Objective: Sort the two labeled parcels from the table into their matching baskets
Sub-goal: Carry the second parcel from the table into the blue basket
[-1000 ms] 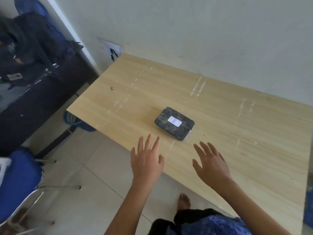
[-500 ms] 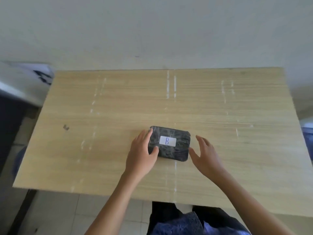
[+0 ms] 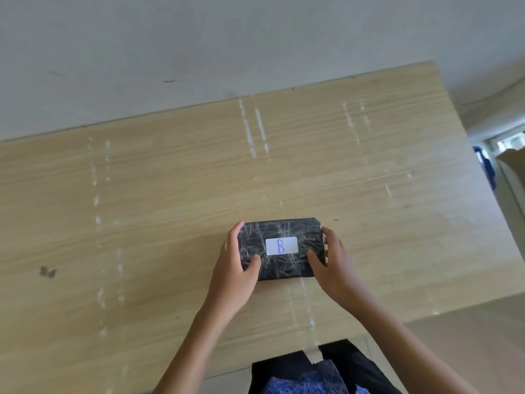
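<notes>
Pale plaster wall (image 3: 199, 46) fills the upper half of the view, and below it a light wood-grain bench (image 3: 142, 194) runs edge to edge, streaked with pale scuff lines and carrying one dark mark near its left side. Beyond the bench's right end a sliver of something blue (image 3: 486, 169) shows, too small to tell whether it is a basket.

Only one parcel (image 3: 284, 268) is in view: a black, plastic-wrapped block lying flat near the bench's front edge, its white label (image 3: 281, 245) reading "B". No second parcel is visible.

Each short end of the parcel is held by a grip. The left hand (image 3: 235, 268) wraps the left end with its thumb on top; the right hand (image 3: 333, 265) clasps the right end the same way. It looks seated on the bench, not clearly lifted.

The wrap looks slick and crinkled, so a light squeeze from the ends could let the parcel slide out on the lift. With neither basket clearly in view, the likelier fault is carrying B to the wrong one.
</notes>
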Tool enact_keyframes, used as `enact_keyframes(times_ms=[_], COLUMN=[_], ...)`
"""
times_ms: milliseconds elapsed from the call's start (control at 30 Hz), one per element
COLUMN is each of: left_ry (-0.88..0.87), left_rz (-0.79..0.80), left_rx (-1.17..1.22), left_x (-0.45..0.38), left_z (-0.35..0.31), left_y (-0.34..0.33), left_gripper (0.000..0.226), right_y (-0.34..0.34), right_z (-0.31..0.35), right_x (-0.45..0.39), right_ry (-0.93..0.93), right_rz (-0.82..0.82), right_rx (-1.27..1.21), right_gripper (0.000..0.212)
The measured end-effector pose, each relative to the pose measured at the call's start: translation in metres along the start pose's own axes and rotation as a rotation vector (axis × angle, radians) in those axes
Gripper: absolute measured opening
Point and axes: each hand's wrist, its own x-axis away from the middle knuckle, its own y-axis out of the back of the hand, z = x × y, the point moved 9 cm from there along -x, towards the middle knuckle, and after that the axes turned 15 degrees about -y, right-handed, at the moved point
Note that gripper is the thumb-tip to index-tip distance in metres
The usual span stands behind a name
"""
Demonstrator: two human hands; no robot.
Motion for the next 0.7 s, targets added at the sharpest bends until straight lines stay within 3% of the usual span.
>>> enact_keyframes(times_ms=[367, 700], left_ry=[-0.167, -0.322], left_rz=[-0.021, 0.059], left_rx=[-0.047, -0.018], left_x=[0.04, 0.118], left_z=[-0.113, -0.238], left_y=[-0.018, -0.145], left_gripper=[0.067, 0.068], right_y=[0.094, 0.216], right_z=[-0.031, -0.183], right_x=[0.071, 0.155], right_ry=[0.191, 0.227], right_rz=[-0.184, -0.323], right_rx=[-0.183, -0.491], right_gripper=[0.057, 0.054])
